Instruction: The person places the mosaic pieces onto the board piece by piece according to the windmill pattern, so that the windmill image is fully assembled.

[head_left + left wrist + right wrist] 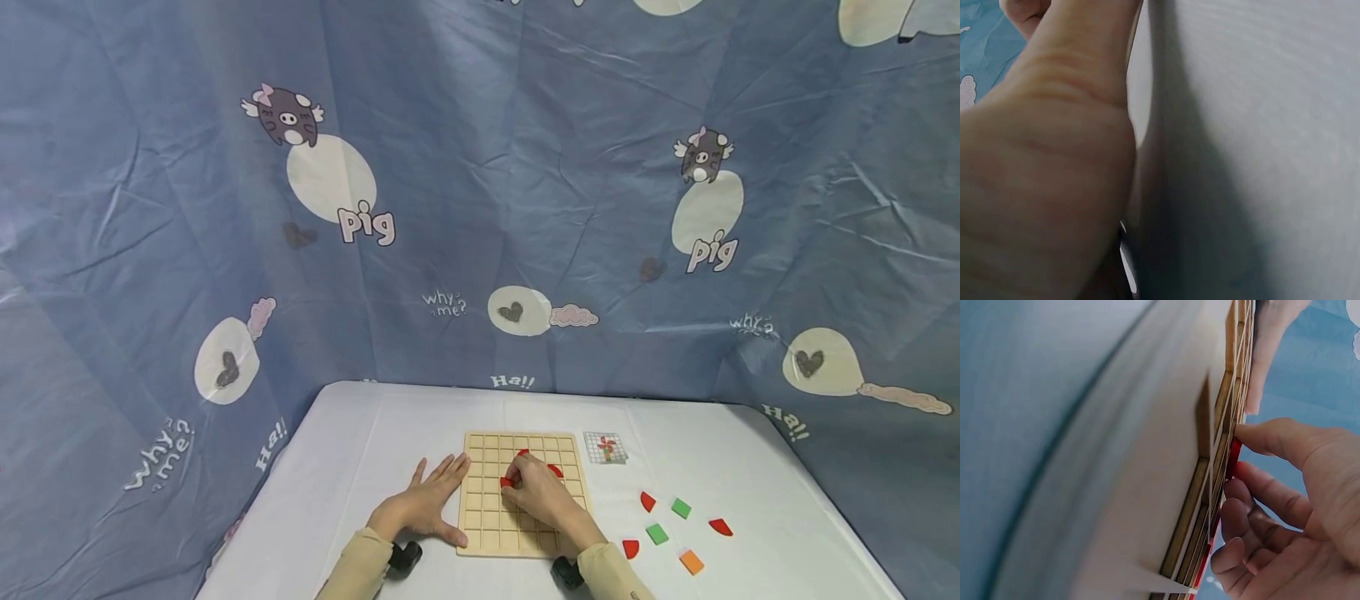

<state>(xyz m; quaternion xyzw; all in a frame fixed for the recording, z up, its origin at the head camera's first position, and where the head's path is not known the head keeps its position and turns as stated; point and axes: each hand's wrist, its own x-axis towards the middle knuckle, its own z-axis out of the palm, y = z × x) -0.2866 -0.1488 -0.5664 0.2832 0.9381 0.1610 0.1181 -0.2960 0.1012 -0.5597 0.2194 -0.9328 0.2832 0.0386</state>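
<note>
A light wooden grid board [480, 521] lies on the white table. My left hand [427, 505] is spread flat at the board's left side, thumb and fingertips touching its edge. Over the middle of the grid, my right hand [538, 490] pinches a red fan-shaped piece [506, 482] between thumb and index finger. The right wrist view shows this red piece [1234, 457] down at the grid; whether it is fully seated I cannot tell. Two more red pieces, one at the back [522, 452] and one to the right [555, 471], sit in the grid, partly hidden by the hand.
A picture card [604, 447] lies beyond the board's right corner. Loose on the right of the table are several pieces: red fan-shaped ones [721, 527], green squares [657, 534] and an orange square [692, 562]. A blue printed curtain [480, 358] rises behind the table.
</note>
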